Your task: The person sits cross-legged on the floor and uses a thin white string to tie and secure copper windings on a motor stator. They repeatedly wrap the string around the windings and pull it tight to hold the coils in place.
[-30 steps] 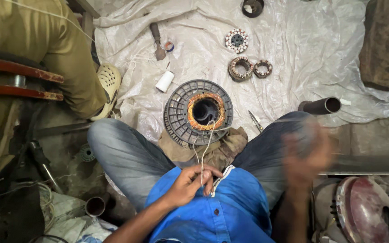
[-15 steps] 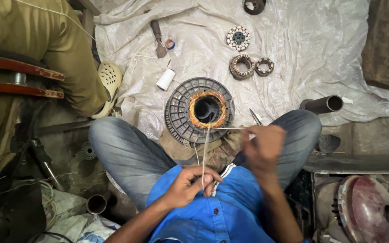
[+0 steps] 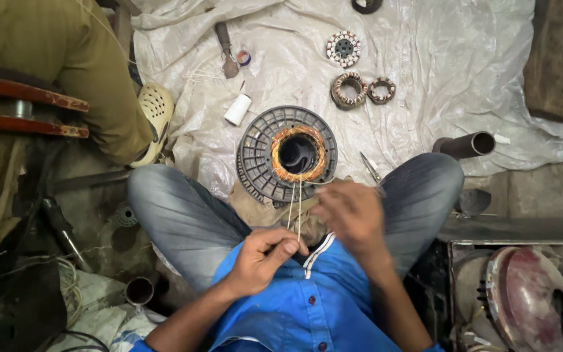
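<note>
Head view: stator (image 3: 298, 154) with copper winding in a grey ribbed housing, flat on the white plastic sheet (image 3: 425, 72) between the knees. Left hand (image 3: 263, 254) just below the stator, fingers pressed together, pinching thin thread strands (image 3: 296, 208) running up to the winding. Right hand (image 3: 353, 212) beside it, blurred; cannot tell its grip. Likely lacing the coil. Next pull calls for even tension, strands kept apart. White spool (image 3: 237, 109) and three smaller stators (image 3: 353, 88) lying above the stator.
</note>
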